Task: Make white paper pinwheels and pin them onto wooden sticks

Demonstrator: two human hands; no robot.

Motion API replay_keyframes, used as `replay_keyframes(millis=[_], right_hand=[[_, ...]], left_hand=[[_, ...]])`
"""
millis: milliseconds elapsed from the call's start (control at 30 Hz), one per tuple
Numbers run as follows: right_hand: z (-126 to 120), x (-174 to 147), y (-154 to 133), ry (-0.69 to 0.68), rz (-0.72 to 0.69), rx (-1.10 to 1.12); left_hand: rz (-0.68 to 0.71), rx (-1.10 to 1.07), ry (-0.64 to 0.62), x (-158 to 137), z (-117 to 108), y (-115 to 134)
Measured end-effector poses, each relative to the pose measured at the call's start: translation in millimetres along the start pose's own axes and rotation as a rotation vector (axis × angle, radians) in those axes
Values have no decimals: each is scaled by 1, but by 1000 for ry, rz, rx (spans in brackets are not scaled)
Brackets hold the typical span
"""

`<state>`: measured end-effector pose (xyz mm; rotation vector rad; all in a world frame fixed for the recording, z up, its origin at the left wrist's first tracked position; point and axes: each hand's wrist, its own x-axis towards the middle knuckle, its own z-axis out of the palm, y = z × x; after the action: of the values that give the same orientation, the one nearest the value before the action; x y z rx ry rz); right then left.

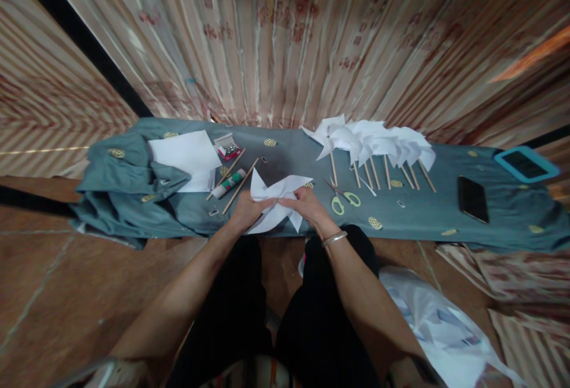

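Observation:
A white paper pinwheel (285,188) with folded blades is held between my two hands at the front edge of the cloth-covered table. My left hand (250,209) grips its left side, thumb pressed toward the centre. From the right, my right hand (308,204) pinches it, the thumb also near the middle. No stick shows on this pinwheel. Just left of my hands lie a glue stick (229,183) and wooden sticks (240,186). Scissors (342,198) with green handles rest right of my right hand.
Several finished pinwheels (378,139) on sticks overlap at the back right. White paper sheets (184,153) and a small red box of pins (228,149) lie left. A dark phone (472,199) and a blue-framed tablet (526,164) are far right. A plastic bag (440,323) sits on the floor.

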<state>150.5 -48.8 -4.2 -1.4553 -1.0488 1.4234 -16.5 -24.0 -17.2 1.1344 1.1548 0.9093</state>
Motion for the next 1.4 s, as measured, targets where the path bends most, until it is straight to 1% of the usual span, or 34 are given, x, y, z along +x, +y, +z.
replay_keyframes(millis=[167, 367, 467, 667, 900, 1033, 1200, 1400], right_hand=[[-2, 1, 2, -24, -32, -28], [-4, 1, 5, -41, -63, -60], [-3, 1, 5, -51, -57, -76], [-4, 2, 6, -25, -43, -96], [-2, -1, 4, -2, -33, -68], [-1, -2, 2, -6, -28, -27], [-1, -1, 2, -39, -51, -14], [0, -1, 4, -38, -47, 13]], left_hand=[[-13, -10, 7, 0, -1, -1], [-11, 35, 27, 2, -1, -2], [-8, 57, 33, 2, -1, -1], [-25, 45, 24, 2, -1, -2], [13, 11, 13, 3, -2, -6], [1, -2, 33, 3, -1, -5], [-7, -12, 25, 3, -1, -6], [-31, -48, 15, 1, -1, -5]])
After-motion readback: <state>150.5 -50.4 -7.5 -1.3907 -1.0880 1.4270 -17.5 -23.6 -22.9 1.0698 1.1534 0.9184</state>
